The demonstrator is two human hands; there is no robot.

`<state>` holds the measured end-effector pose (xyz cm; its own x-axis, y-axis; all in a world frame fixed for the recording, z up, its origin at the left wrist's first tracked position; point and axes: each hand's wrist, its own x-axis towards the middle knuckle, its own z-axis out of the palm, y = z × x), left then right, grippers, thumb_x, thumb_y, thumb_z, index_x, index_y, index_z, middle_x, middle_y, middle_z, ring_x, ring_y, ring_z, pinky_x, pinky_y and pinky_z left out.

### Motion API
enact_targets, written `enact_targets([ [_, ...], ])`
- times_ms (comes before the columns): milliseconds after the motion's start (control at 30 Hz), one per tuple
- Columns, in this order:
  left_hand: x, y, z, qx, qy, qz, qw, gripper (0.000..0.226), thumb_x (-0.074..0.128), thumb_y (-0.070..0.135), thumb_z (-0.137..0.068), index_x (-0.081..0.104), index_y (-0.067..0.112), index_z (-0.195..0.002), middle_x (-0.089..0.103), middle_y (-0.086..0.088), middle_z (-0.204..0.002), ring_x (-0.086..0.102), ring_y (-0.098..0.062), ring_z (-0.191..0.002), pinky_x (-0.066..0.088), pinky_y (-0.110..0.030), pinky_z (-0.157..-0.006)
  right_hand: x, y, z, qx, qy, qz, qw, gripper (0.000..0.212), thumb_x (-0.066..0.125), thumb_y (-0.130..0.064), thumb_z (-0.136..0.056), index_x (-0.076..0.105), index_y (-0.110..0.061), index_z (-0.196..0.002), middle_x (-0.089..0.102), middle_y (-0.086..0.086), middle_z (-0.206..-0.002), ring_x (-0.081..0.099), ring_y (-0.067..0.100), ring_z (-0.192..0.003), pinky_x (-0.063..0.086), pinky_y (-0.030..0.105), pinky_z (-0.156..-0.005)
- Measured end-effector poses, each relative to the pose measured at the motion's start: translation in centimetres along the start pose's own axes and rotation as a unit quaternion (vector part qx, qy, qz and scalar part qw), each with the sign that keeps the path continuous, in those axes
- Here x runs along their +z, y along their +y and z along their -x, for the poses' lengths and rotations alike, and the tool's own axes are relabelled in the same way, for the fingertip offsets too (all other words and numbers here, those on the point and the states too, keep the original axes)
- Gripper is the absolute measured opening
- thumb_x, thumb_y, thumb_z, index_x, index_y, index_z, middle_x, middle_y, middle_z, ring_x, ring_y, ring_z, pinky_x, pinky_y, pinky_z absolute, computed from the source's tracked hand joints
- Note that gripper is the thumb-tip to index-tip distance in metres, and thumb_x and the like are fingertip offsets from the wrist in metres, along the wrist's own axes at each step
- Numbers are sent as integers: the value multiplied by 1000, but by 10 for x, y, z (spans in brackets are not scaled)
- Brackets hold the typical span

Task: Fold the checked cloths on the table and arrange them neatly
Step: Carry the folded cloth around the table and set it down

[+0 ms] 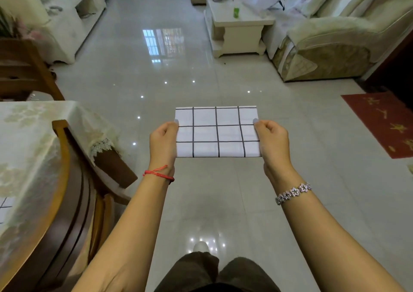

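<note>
A white cloth with black checks (216,132), folded into a flat rectangle, is held in the air over the tiled floor in front of me. My left hand (163,142) pinches its left edge and my right hand (273,143) pinches its right edge, so it is stretched between them. Another checked cloth (5,206) shows only as a corner at the far left edge, lying on the table (29,148), which has a pale floral cover.
A wooden chair (76,180) stands tucked against the table on my left. Ahead lie the glossy floor, a cream coffee table (239,28) and a sofa (330,37) at the right. A red mat (384,122) lies on the floor at the right.
</note>
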<state>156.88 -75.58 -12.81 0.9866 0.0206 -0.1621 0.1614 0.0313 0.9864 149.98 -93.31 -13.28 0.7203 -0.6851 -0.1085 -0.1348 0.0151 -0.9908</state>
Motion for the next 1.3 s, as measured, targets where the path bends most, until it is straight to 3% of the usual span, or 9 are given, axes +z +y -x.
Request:
enact_targets([
  [200,2,10,-74,-6,26,16,1000,33,48,13,-94,54,17,-62,49,4,-62,46,-1,-49,38,-12,-45,54,-12,-66,2,-29,3,1000,21,56,-23,-91,60,-15,-71,54,6,-75,48,16,-71,41,28,-66],
  [367,11,14,-132,-1,60,23,998,33,48,13,-94,53,16,-62,48,4,-60,45,5,-41,35,-10,-42,96,-16,-125,-1,-63,5,998,26,56,-21,-91,57,-18,-65,53,-4,-65,47,10,-64,39,24,-61],
  [533,29,24,-196,11,111,33,993,34,49,8,-94,51,15,-61,48,14,-44,42,5,-37,33,-9,-38,139,-21,-196,-8,-108,11,994,25,56,-24,-91,59,-15,-68,54,1,-72,48,15,-70,39,28,-65],
  [667,47,33,-252,11,152,44,987,33,49,9,-93,53,16,-62,51,15,-46,45,6,-39,35,-9,-40,175,-34,-260,-11,-145,23,989,24,56,-23,-91,58,-16,-69,53,5,-73,46,17,-69,38,29,-64],
  [767,62,38,-289,5,177,49,983,31,50,12,-94,54,16,-63,51,3,-60,46,5,-41,36,-9,-41,197,-44,-304,-7,-162,35,986,24,56,-25,-91,58,-18,-67,55,2,-71,49,16,-69,40,29,-65],
  [933,83,48,-336,7,214,60,975,31,50,12,-93,55,17,-63,52,8,-54,47,4,-40,36,-9,-41,224,-58,-361,-16,-197,45,979,23,56,-25,-90,60,-16,-69,53,5,-72,47,18,-69,40,31,-65],
  [1133,88,55,-379,7,243,54,969,28,50,13,-94,57,18,-67,52,2,-65,49,6,-43,39,-9,-44,261,-65,-402,-15,-230,47,972,24,54,-24,-92,59,-16,-69,54,0,-72,49,15,-71,41,28,-64],
  [1300,72,61,-419,-7,271,39,962,26,49,18,-95,58,19,-70,53,1,-67,51,-7,-59,43,-16,-51,307,-71,-424,-10,-251,53,966,25,54,-24,-93,59,-17,-69,57,-2,-73,53,14,-74,44,28,-66],
])
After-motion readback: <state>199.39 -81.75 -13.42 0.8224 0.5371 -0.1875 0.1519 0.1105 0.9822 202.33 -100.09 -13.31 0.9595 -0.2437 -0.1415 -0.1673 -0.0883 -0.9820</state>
